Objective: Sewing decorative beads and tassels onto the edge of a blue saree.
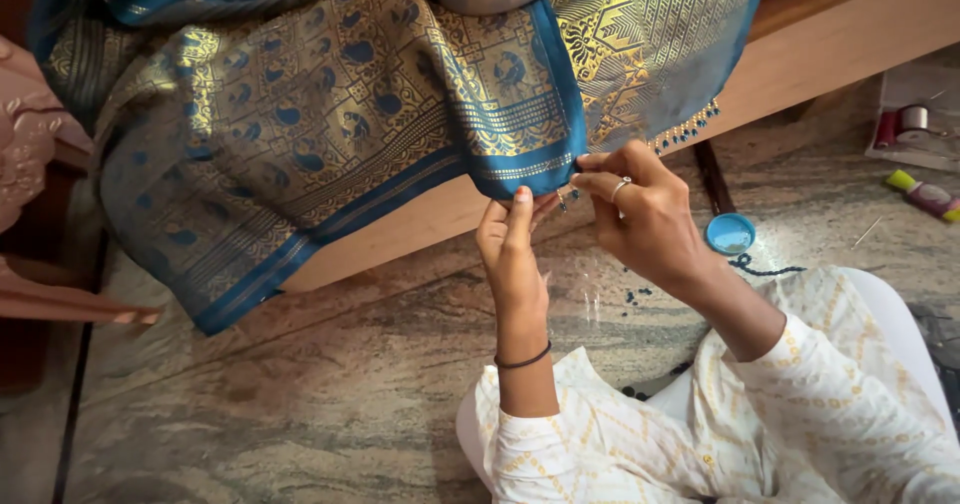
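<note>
Head view shows a blue and gold cloth [330, 114] hanging over the front edge of a low wooden bench [830, 54], with its lower corner just below that edge. The left hand [515, 254] comes up from below and pinches this corner between the thumb and the fingers. The right hand [640, 214] is just beside it, on the right, with its fingers closed together on the same blue border; a ring is on one finger. Both hands touch the cloth at its lowest corner, in front of the bench. Small dark beads [690, 129] are along the cloth edge at the right. Under the hands the stone floor [300, 404] is open to the left. To the right, near the right wrist, a small blue lid [730, 232] lies on the floor, and farther right are a thread spool [912, 120] and a small tube [925, 194].
</note>
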